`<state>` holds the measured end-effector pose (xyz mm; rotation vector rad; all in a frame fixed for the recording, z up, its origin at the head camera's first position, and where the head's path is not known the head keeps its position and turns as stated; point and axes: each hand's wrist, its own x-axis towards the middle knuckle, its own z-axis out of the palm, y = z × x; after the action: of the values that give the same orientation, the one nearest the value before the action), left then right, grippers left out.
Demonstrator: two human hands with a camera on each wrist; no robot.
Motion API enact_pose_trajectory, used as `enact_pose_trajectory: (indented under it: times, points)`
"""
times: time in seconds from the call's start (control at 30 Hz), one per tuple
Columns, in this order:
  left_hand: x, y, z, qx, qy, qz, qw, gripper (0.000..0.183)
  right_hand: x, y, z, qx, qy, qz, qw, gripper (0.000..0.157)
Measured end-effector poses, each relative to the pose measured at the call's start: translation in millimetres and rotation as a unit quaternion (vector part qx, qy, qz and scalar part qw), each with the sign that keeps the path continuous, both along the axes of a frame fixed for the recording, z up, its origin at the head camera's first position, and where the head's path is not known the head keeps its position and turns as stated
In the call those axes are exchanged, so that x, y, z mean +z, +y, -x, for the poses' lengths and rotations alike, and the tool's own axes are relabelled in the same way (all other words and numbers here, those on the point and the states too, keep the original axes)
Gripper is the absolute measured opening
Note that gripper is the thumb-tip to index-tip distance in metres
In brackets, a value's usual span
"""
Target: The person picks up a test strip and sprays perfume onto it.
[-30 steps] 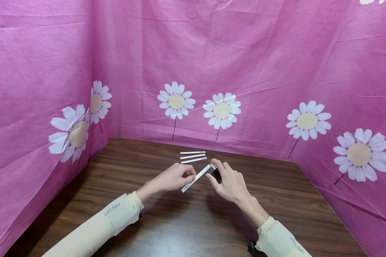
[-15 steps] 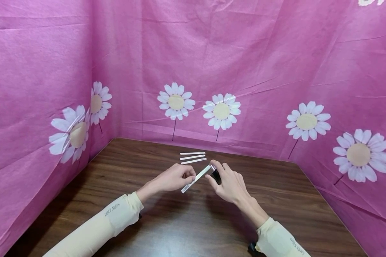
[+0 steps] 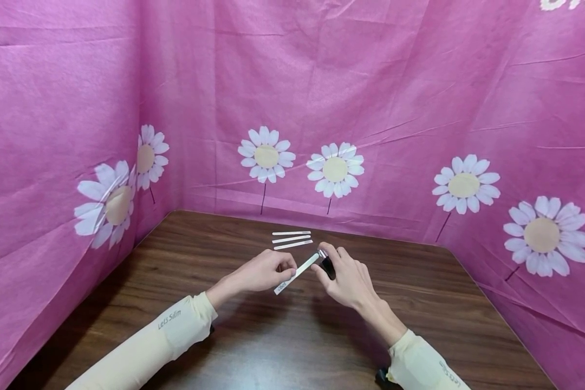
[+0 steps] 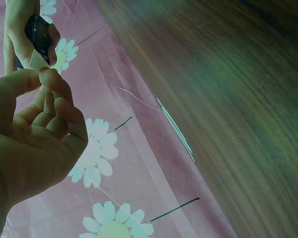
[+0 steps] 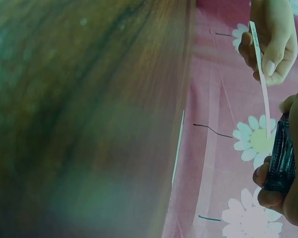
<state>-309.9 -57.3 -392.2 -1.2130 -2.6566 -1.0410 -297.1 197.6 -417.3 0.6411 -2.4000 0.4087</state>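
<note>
In the head view my left hand (image 3: pixel 268 271) pinches a white paper test strip (image 3: pixel 306 265) between thumb and fingers, with dark lettering on its near end. The strip slants up toward my right hand (image 3: pixel 348 276), which holds a small black spray bottle (image 3: pixel 328 268) with a shiny metallic top. My index finger rests on that top, close to the strip's far tip. From the right wrist view, the dark, glossy bottle (image 5: pixel 282 158) sits between thumb and fingers, partly hidden by the hand. Both hands are raised above the table.
Three more white strips (image 3: pixel 291 239) lie side by side on the brown wooden table (image 3: pixel 253 346), beyond my hands. A pink curtain (image 3: pixel 380 97) printed with white daisies stands behind and along the sides of the table.
Both hands keep nearly the same pose, still gripping the strip and the bottle. The strip's tip and the bottle's top shift only very slightly.
</note>
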Motion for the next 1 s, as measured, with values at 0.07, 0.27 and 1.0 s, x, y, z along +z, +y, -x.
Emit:
enact_pose_trajectory:
  times: [0.07,0.27,1.0]
  points:
    - [1.1,0.5,1.9,-0.004,0.002,0.002,1.0000,0.009,2.5,1.4,0.8,-0.001,-0.001,0.008,1.000,0.052]
    - [-0.6,-3.6,6.6,-0.014,0.001,0.027,0.9995,0.009,8.9,8.6,4.3,-0.019,-0.034,0.038,0.999,0.052]
    - [-8.8,9.3,93.5,0.008,0.017,0.189,0.9818,0.011,7.0,44.4,21.9,-0.070,-0.099,0.087,0.989,0.062]
